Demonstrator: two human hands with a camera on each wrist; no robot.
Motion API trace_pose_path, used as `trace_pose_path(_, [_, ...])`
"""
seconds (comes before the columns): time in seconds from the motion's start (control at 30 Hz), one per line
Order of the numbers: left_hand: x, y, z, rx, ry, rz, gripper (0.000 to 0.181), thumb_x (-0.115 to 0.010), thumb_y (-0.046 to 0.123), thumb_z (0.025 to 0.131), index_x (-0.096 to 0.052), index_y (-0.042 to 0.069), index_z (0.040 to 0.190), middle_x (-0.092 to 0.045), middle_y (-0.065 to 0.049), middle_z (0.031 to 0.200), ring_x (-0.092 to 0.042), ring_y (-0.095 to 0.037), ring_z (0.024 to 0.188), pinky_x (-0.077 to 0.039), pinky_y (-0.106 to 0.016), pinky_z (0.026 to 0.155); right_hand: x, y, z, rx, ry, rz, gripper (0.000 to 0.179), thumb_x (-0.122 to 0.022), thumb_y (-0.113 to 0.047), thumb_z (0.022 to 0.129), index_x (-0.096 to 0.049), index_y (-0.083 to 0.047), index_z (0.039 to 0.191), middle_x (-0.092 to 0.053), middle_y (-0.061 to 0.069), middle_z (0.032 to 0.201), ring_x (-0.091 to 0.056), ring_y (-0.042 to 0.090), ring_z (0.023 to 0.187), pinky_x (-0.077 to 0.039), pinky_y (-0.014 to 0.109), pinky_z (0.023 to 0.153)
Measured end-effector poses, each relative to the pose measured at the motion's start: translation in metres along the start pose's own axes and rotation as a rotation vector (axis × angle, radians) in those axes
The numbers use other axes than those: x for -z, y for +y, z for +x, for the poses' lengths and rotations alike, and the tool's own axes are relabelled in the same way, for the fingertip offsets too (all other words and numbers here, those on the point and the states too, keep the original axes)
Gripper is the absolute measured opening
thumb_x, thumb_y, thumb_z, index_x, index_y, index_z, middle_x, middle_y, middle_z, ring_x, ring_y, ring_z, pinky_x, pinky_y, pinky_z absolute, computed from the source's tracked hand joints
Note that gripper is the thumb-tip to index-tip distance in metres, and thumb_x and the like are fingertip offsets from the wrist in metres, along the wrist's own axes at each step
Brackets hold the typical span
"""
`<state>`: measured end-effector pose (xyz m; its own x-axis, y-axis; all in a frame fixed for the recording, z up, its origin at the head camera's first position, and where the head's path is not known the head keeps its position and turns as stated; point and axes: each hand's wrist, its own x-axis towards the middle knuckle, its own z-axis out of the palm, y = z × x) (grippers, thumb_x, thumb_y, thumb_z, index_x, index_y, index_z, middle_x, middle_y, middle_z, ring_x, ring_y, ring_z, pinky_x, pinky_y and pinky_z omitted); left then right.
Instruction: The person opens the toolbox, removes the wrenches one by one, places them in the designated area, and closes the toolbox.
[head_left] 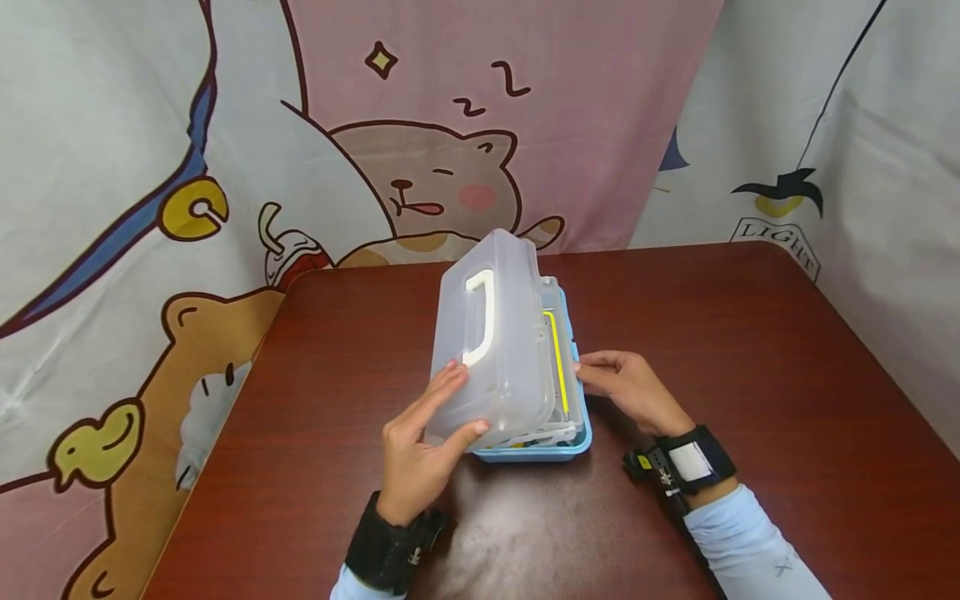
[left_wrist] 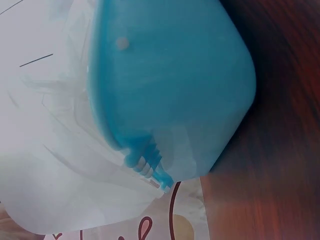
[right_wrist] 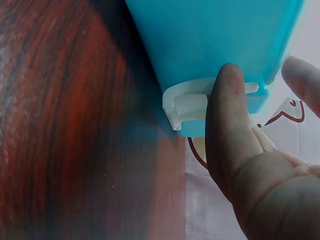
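A storage box with a light-blue base (head_left: 532, 454) stands on the table, its clear lid (head_left: 517, 333) raised on the right side and tilted to the left. The lid has a white handle (head_left: 486, 321). My left hand (head_left: 420, 442) holds the lid's near left part, fingers on top and thumb by the near end. At the box's right side is my right hand (head_left: 633, 387); in the right wrist view its thumb touches the white latch (right_wrist: 187, 102), and another fingertip is near the rim. Under the lid shows a pale tray (head_left: 564, 429) with a yellow strip (head_left: 557, 358).
The box rests on a dark red-brown wooden table (head_left: 697, 333). Behind the table hangs a cartoon-printed cloth (head_left: 600, 108). In the left wrist view, blue and white hinge parts (left_wrist: 145, 162) join lid and base.
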<state>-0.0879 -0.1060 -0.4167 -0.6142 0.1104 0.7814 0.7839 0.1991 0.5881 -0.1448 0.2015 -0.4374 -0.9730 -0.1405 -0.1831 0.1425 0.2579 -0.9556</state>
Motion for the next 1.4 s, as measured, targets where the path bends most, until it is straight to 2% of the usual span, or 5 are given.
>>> trace_pose_path(0.43, [0.003, 0.001, -0.003, 0.033, 0.047, -0.053, 0.053, -0.087, 0.015, 0.085, -0.068, -0.009, 0.127, -0.067, -0.026, 0.13, -0.06, -0.036, 0.131, -0.046, -0.038, 0.11, 0.001, -0.003, 0.0, -0.013, 0.008, -0.015, 0.057, -0.072, -0.035, 0.099, -0.06, 0.008, 0.135, -0.063, 0.025, 0.135, -0.072, 0.032, 0.11, -0.055, 0.048, 0.098])
trace_pose_path(0.83, [0.003, 0.004, -0.006, 0.086, 0.093, -0.115, 0.053, -0.088, 0.0, 0.079, -0.067, -0.012, 0.127, -0.066, -0.028, 0.13, -0.058, -0.038, 0.132, -0.044, -0.042, 0.112, -0.001, -0.005, 0.0, -0.026, 0.013, -0.014, 0.058, -0.072, -0.036, 0.099, -0.06, 0.008, 0.135, -0.063, 0.025, 0.134, -0.072, 0.031, 0.109, -0.055, 0.048, 0.098])
trace_pose_path(1.1, [0.004, 0.005, -0.006, 0.038, 0.07, -0.043, 0.045, -0.082, 0.005, 0.088, -0.063, -0.011, 0.126, -0.064, -0.028, 0.134, -0.057, -0.038, 0.133, -0.043, -0.039, 0.113, -0.005, -0.005, 0.002, -0.008, -0.003, -0.011, 0.056, -0.073, -0.034, 0.098, -0.061, 0.008, 0.133, -0.065, 0.024, 0.131, -0.073, 0.03, 0.105, -0.057, 0.047, 0.096])
trace_pose_path(1.3, [0.001, 0.008, -0.003, -0.021, 0.058, 0.126, 0.03, -0.075, 0.015, 0.097, -0.062, -0.006, 0.114, -0.066, -0.023, 0.131, -0.06, -0.038, 0.126, -0.044, -0.034, 0.111, -0.009, -0.002, 0.003, -0.004, 0.002, -0.001, 0.054, -0.074, -0.031, 0.098, -0.062, 0.009, 0.131, -0.067, 0.024, 0.127, -0.074, 0.029, 0.102, -0.059, 0.046, 0.092])
trace_pose_path(1.4, [-0.003, 0.009, -0.003, -0.019, 0.047, 0.182, 0.03, -0.073, 0.021, 0.098, -0.063, -0.003, 0.112, -0.068, -0.019, 0.129, -0.061, -0.037, 0.125, -0.045, -0.033, 0.111, -0.01, -0.001, 0.005, 0.005, -0.002, 0.005, 0.053, -0.074, -0.03, 0.098, -0.062, 0.009, 0.132, -0.068, 0.024, 0.127, -0.074, 0.028, 0.102, -0.059, 0.047, 0.092])
